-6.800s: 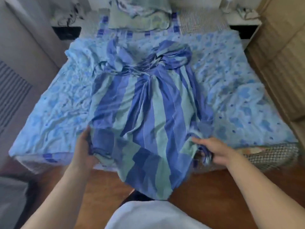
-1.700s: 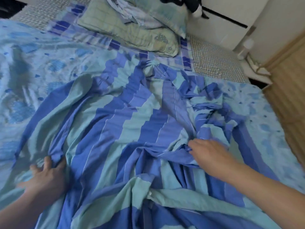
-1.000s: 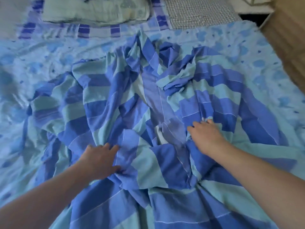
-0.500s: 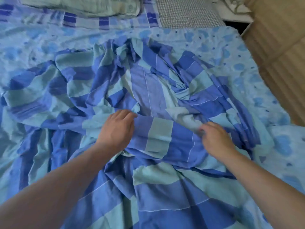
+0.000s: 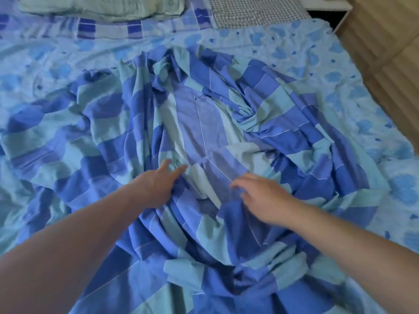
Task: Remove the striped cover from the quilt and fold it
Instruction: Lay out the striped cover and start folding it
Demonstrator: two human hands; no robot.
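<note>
Striped cover (image 5: 226,123) is lying crumpled on the bed, spreading around both hands. Left hand (image 5: 156,186) and right hand (image 5: 263,196) are resting on it, each grip loose, fingers relaxed, holding nothing. Beyond them, a pillow (image 5: 102,6) is sitting on the floral sheet (image 5: 306,48).

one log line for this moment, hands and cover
left hand: open on striped cover | right hand: open, over it | cover: crumpled, unfolded

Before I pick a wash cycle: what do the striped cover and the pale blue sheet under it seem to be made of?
Striped cover: thin matte woven fabric, probably cotton or a blend; it bunches in sharp creases without sheen.
Pale blue sheet: similar light woven cloth, matte, with a printed blotch pattern and fine wrinkles. The fibre itself cannot be told from here.
</note>
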